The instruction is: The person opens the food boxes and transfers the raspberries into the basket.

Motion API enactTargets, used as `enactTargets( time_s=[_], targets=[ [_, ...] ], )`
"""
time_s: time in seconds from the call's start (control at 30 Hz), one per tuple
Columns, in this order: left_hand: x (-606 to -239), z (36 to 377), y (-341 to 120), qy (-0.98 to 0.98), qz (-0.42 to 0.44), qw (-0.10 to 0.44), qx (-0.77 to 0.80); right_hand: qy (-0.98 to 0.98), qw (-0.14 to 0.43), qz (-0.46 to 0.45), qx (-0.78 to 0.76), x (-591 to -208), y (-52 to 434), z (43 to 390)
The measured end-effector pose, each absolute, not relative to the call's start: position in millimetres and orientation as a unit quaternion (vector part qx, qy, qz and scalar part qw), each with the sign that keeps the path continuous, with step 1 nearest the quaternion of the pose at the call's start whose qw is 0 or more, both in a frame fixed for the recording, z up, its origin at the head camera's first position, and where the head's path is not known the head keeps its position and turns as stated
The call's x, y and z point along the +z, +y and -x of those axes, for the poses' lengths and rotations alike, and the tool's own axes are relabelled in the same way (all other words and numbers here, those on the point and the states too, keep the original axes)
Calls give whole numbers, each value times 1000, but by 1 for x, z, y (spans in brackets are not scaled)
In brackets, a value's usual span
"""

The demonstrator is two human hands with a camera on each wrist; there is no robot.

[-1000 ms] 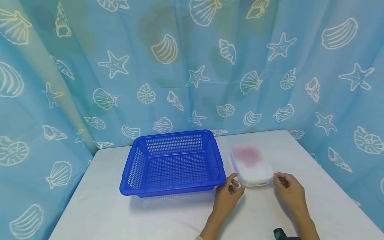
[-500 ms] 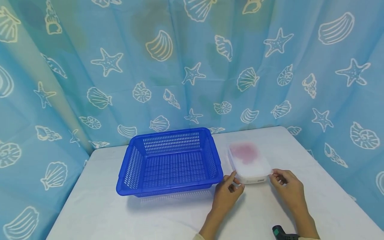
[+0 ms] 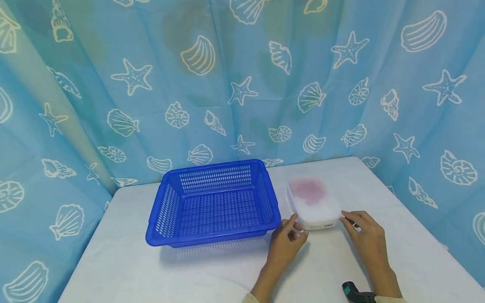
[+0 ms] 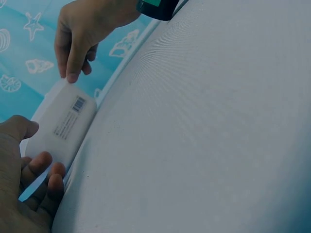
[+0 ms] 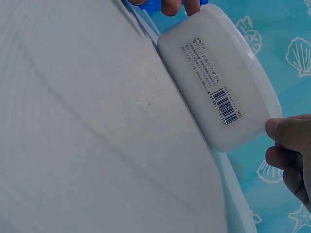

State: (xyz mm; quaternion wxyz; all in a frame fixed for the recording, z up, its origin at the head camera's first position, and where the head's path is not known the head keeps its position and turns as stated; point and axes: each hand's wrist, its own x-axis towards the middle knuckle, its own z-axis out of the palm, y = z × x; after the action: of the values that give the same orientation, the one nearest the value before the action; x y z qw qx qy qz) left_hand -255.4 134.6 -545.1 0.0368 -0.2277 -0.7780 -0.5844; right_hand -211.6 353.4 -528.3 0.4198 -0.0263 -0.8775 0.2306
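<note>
container (image 3: 313, 204): matt frosted plastic (paper label) | basket (image 3: 212, 204): glossy perforated plastic | table (image 3: 132, 269): matt

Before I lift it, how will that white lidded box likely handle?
The white box looks like stiff plastic, so it should probably keep its shape. Its smooth rounded corners may be slippery under fingertips. Low and flat on the table, it seems unlikely to tip or roll.
</note>
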Motion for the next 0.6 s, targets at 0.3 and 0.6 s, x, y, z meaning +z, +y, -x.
enactTargets(
  time_s=[0.3, 0.6],
  targets=[
    [-546, 255, 135, -778, 233, 46, -582, -870, 441, 14, 219, -529, 351, 212],
    [-546, 255, 135, -781, 237, 57, -575, -853, 469, -14, 229, -532, 348, 216]
  ],
)
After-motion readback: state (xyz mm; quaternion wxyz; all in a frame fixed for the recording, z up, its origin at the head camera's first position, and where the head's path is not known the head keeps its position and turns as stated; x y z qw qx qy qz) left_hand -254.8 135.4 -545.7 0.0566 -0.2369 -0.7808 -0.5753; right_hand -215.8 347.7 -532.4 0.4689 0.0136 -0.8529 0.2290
